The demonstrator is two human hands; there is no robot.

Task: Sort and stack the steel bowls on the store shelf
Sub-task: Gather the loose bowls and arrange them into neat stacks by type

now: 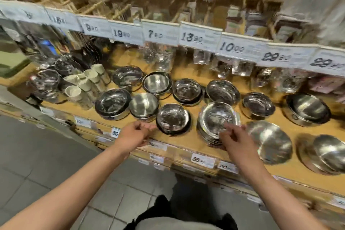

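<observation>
Both bare forearms are reaching from the bottom of the view toward the front edge of the wooden store shelf (188, 142). On the left, the left hand (133, 135) is hovering just beside a small plastic-wrapped round steel bowl (173, 118), its fingers loosely curled and holding nothing. To its right, the right hand (236, 141) is hanging over the near rim of a wrapped stack of shallow steel bowls (217, 120), fingers relaxed and slightly bent; whether they are touching the rim is hard to tell through the blur.

More steel bowls are sitting across the shelf in mixed sizes: a deeper shiny one (112, 103) at the left, and wide unwrapped bowls (268, 141) lying tilted at the right.

For this step, matching by diameter first is probably wisest, then lowering each bowl straight down so the rims are nesting evenly; the plastic film is likely making them slippery.

White price tags (190, 36) along the upper rail are reading, left to right, 9, 19, 7, 18, 10 and 29 twice; the smaller print is too blurred to read.
</observation>
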